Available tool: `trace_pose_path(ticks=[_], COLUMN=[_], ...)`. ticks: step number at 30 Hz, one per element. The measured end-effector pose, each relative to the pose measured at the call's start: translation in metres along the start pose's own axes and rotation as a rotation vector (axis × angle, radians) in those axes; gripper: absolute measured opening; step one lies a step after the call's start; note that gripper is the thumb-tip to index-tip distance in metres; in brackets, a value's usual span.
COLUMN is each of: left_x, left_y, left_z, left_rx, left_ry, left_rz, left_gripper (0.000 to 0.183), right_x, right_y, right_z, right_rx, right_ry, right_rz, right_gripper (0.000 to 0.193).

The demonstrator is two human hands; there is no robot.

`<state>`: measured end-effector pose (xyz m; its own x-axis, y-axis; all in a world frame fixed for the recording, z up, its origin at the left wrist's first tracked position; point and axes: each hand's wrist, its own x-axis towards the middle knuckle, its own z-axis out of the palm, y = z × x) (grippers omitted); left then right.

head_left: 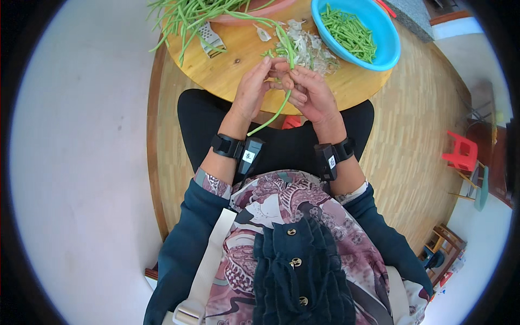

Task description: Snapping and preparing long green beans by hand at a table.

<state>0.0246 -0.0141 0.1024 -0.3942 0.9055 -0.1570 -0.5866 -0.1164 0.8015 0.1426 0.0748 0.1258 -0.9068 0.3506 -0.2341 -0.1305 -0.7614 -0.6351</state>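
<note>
A long green garlic scape [272,120] runs between my hands, its thin end hanging down over my lap. My right hand [313,93] is closed on it, thumb and fingers pinching the stalk. My left hand [253,89] meets it from the other side with curled fingers at the stalk, their tips partly hidden at the join. Beyond the hands, a heap of pale papery peelings [310,47] lies on the round wooden table [238,69]. A blue basin [388,64] at the right holds many short cut green pieces [349,35].
A bunch of long garlic scapes [189,19] overhangs the table's far left, partly over a pink basin [260,13]. A metal grater [212,40] lies near it. A red plastic stool [461,151] stands on the wooden floor [411,130] at the right; a white wall [81,162] fills the left.
</note>
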Motion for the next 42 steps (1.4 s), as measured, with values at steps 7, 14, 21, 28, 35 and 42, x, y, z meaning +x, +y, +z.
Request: trace_pose_path(ticks=[7,14,21,28,35,42], left_x=[0.000,-0.003,-0.006,-0.010,-0.013,-0.012], left_y=[0.003,0.003,0.031,0.034,0.033,0.025], left_z=[0.001,0.002,-0.012,-0.021,-0.023,-0.027], left_rx=[-0.043,0.060,0.332,0.343,0.330,0.175], left_ry=[-0.073,0.107,0.245,0.340,0.380,0.433], left_rz=[-0.058,0.096,0.365,0.443,0.459,0.458], left_gripper=[0.035,0.022,0.020,0.020,0.019,0.018], right_x=[-0.003,-0.014,-0.038,-0.043,-0.045,-0.049], right_y=[0.015,0.024,0.031,0.030,0.032,0.035], right_z=[-0.009,-0.011,-0.013,-0.017,-0.015,-0.009], right_rx=[-0.019,-0.144,-0.257,-0.227,-0.253,-0.692], right_ry=[-0.032,0.036,0.035,0.045,0.062,0.163], right_rz=[0.058,0.158,0.281,0.315,0.312,0.146], right_gripper=[0.027,0.025,0.028,0.026,0.024,0.020])
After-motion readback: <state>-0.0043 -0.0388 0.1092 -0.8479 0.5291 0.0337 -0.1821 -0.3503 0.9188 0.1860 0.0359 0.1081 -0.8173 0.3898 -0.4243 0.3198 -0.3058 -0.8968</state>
